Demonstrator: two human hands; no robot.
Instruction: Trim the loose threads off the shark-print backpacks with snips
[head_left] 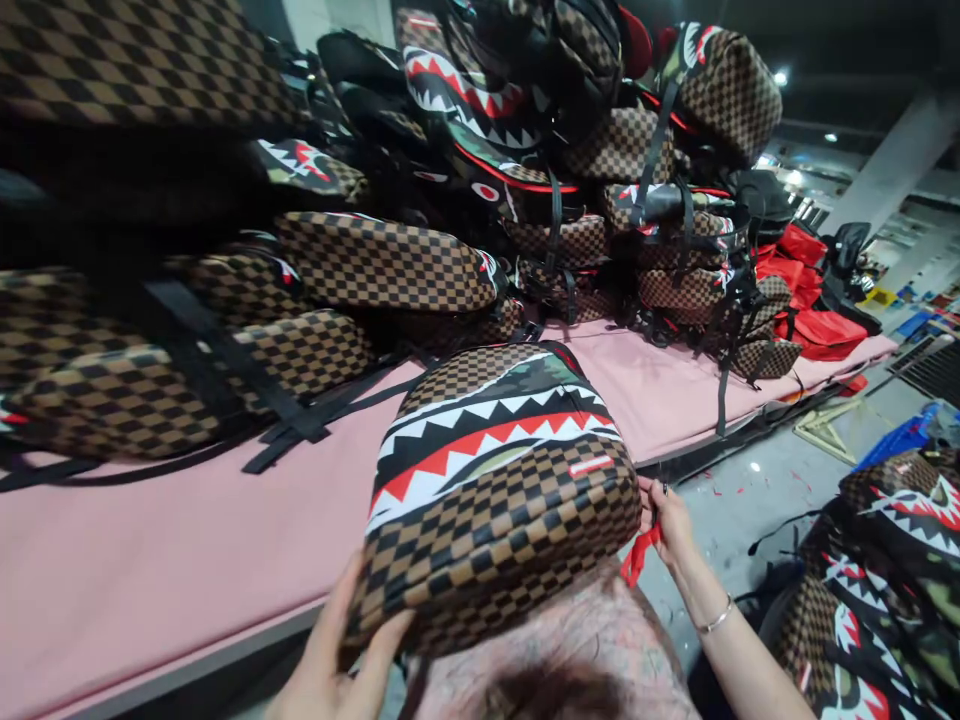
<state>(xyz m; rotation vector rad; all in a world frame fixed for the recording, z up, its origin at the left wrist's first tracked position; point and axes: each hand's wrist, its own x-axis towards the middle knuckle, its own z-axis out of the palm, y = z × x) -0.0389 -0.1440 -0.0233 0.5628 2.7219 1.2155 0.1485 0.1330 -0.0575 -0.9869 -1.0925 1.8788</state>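
Note:
A brown-and-black checkered backpack (495,480) with a shark-mouth print lies tilted in front of me, its far part on the pink table (187,560) and its near end over the table's edge. My left hand (337,640) grips its lower left corner, thumb and fingers on either side. At the right side of the backpack is my right hand (679,535), fingers closed, with fingertips at the fabric. A small dark tool, partly hidden, shows in those fingers, and a red strip (641,553) hangs from them.
Stacks of similar backpacks (390,262) line the table's far side, with loose black straps (300,420) toward me. Red bags (821,335) lie at the table's far end. More shark-print backpacks (892,590) are piled at lower right, beside the grey floor (757,480).

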